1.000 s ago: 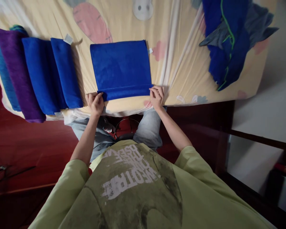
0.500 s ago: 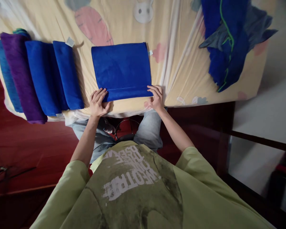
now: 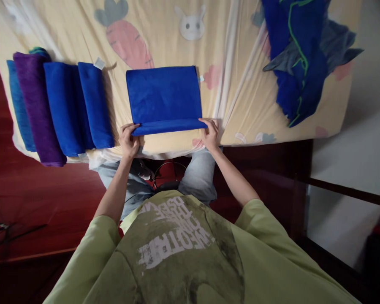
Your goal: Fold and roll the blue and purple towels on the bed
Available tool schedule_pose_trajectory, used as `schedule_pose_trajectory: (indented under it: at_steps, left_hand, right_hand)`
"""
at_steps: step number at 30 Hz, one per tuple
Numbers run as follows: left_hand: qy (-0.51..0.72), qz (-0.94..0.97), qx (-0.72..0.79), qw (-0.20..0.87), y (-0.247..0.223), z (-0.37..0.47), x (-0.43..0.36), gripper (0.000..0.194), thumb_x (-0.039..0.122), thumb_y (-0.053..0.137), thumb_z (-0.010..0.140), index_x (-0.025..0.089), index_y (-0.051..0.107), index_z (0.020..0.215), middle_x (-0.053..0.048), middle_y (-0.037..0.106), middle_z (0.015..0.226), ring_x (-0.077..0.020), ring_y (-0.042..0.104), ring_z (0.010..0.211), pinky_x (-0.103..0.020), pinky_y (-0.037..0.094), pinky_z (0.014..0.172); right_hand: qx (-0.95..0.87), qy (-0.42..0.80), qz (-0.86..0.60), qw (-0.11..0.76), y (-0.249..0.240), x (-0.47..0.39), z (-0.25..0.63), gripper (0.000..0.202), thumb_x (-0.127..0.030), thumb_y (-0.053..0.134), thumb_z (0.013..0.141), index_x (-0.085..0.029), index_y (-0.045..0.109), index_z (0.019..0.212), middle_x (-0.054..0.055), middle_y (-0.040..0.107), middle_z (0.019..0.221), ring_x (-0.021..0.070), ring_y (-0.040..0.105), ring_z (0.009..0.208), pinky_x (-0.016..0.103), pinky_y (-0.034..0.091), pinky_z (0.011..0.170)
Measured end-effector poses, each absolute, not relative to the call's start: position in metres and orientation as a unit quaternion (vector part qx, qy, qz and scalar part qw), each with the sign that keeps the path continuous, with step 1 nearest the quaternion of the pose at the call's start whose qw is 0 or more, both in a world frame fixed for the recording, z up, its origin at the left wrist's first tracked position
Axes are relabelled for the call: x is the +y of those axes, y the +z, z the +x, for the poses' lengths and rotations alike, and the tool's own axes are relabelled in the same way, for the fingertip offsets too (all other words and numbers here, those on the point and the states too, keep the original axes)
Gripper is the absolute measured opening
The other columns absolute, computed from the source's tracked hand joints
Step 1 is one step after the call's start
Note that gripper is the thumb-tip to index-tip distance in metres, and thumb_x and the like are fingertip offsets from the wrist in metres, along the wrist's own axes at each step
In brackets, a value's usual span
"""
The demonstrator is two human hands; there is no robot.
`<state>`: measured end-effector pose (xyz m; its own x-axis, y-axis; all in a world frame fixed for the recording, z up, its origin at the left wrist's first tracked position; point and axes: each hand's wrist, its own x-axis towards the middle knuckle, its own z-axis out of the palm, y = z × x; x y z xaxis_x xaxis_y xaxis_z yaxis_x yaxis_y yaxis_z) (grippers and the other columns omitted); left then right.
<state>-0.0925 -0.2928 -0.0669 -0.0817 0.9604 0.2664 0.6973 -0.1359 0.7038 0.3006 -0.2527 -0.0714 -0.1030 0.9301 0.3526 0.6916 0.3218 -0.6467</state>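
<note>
A blue towel point(image 3: 164, 95) lies flat in front of me, with a narrow strip folded over along its near edge. My left hand point(image 3: 128, 139) grips the left end of that folded edge, fingertips on top and thumb beneath. At the right end, my right hand point(image 3: 210, 134) pinches the same edge between fingers and thumb. The near edge looks slightly raised between the two hands. A small white tag point(image 3: 202, 79) sticks out from the towel's right side.
Rolled blue towels point(image 3: 96, 105), a purple roll point(image 3: 39, 109) and a teal roll point(image 3: 20, 105) lie at the left on the patterned sheet point(image 3: 164, 38). Crumpled blue and grey cloths point(image 3: 304, 63) lie at the right. My legs are below the near edge.
Both hands have closed on the ends of the towel's folded edge, and the strip has turned up slightly away from me. The whole view has shifted a little.
</note>
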Motion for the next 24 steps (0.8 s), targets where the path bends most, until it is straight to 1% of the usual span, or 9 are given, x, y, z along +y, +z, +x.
schedule_pose_trajectory:
  at_steps: [1, 2, 4, 7, 10, 13, 17, 21, 24]
  left_hand:
    - [0.384, 0.639, 0.645, 0.166, -0.070, -0.093, -0.294, 0.033, 0.037, 0.054, 0.098, 0.020, 0.070, 0.120, -0.012, 0.069, 0.116, -0.0284, 0.065, 0.120, -0.045, 0.051, 0.105]
    - [0.393, 0.623, 0.658, 0.158, -0.073, -0.093, -0.294, 0.033, 0.041, 0.054, 0.100, 0.019, 0.070, 0.117, -0.012, 0.067, 0.111, -0.0271, 0.066, 0.112, -0.043, 0.053, 0.099]
    - [0.402, 0.592, 0.682, 0.149, -0.077, -0.093, -0.296, 0.036, 0.049, 0.053, 0.102, 0.018, 0.069, 0.111, -0.010, 0.063, 0.100, -0.0231, 0.067, 0.096, -0.038, 0.054, 0.088]
    - [0.406, 0.564, 0.704, 0.151, -0.078, -0.090, -0.297, 0.041, 0.056, 0.054, 0.102, 0.018, 0.066, 0.104, -0.004, 0.055, 0.085, -0.0186, 0.061, 0.080, -0.034, 0.051, 0.079]
    - [0.411, 0.553, 0.709, 0.154, -0.075, -0.087, -0.297, 0.040, 0.056, 0.056, 0.101, 0.017, 0.064, 0.097, -0.003, 0.054, 0.081, -0.0182, 0.058, 0.077, -0.035, 0.050, 0.078]
    - [0.416, 0.548, 0.710, 0.150, -0.071, -0.085, -0.296, 0.035, 0.052, 0.057, 0.100, 0.018, 0.064, 0.093, -0.004, 0.055, 0.080, -0.0189, 0.058, 0.077, -0.036, 0.050, 0.079]
    - [0.422, 0.548, 0.710, 0.129, -0.068, -0.084, -0.296, 0.029, 0.046, 0.060, 0.097, 0.019, 0.062, 0.086, -0.003, 0.051, 0.074, -0.0189, 0.054, 0.073, -0.036, 0.048, 0.078]
    - [0.419, 0.555, 0.707, 0.124, -0.067, -0.083, -0.296, 0.024, 0.042, 0.061, 0.096, 0.020, 0.061, 0.086, -0.003, 0.050, 0.073, -0.0185, 0.052, 0.070, -0.035, 0.046, 0.075]
    - [0.409, 0.552, 0.717, 0.119, -0.068, -0.082, -0.297, 0.022, 0.041, 0.063, 0.094, 0.019, 0.061, 0.091, -0.002, 0.052, 0.075, -0.0173, 0.053, 0.069, -0.033, 0.046, 0.074]
  right_hand:
    - [-0.713, 0.157, -0.568, 0.379, -0.074, -0.254, 0.301, 0.029, -0.029, 0.047, 0.104, -0.024, 0.071, 0.117, 0.010, 0.075, 0.113, 0.0272, 0.067, 0.114, 0.050, 0.057, 0.105]
    - [-0.700, 0.155, -0.578, 0.390, -0.077, -0.255, 0.302, 0.029, -0.038, 0.047, 0.106, -0.023, 0.071, 0.111, 0.010, 0.075, 0.106, 0.0271, 0.068, 0.108, 0.049, 0.058, 0.101]
    - [-0.674, 0.160, -0.596, 0.405, -0.082, -0.256, 0.302, 0.040, -0.054, 0.046, 0.106, -0.022, 0.069, 0.096, 0.010, 0.070, 0.091, 0.0265, 0.068, 0.097, 0.047, 0.060, 0.093]
    - [-0.655, 0.174, -0.611, 0.409, -0.086, -0.257, 0.302, 0.051, -0.064, 0.044, 0.105, -0.022, 0.063, 0.084, 0.007, 0.063, 0.079, 0.0242, 0.066, 0.086, 0.043, 0.060, 0.086]
    - [-0.656, 0.176, -0.610, 0.407, -0.085, -0.256, 0.300, 0.051, -0.064, 0.044, 0.106, -0.022, 0.063, 0.085, 0.005, 0.063, 0.078, 0.0215, 0.066, 0.082, 0.039, 0.059, 0.082]
    - [-0.653, 0.187, -0.608, 0.411, -0.085, -0.255, 0.298, 0.048, -0.063, 0.046, 0.105, -0.021, 0.066, 0.092, 0.003, 0.064, 0.077, 0.0191, 0.065, 0.076, 0.035, 0.058, 0.076]
    - [-0.643, 0.197, -0.616, 0.410, -0.085, -0.253, 0.295, 0.048, -0.064, 0.047, 0.104, -0.021, 0.068, 0.097, 0.001, 0.063, 0.073, 0.0158, 0.062, 0.067, 0.031, 0.055, 0.068]
    - [-0.638, 0.194, -0.619, 0.414, -0.084, -0.253, 0.295, 0.047, -0.063, 0.049, 0.103, -0.021, 0.069, 0.095, 0.001, 0.062, 0.072, 0.0152, 0.059, 0.064, 0.032, 0.054, 0.067]
    - [-0.634, 0.198, -0.623, 0.413, -0.084, -0.253, 0.295, 0.046, -0.063, 0.051, 0.102, -0.021, 0.070, 0.096, 0.001, 0.062, 0.072, 0.0153, 0.056, 0.063, 0.034, 0.054, 0.069]
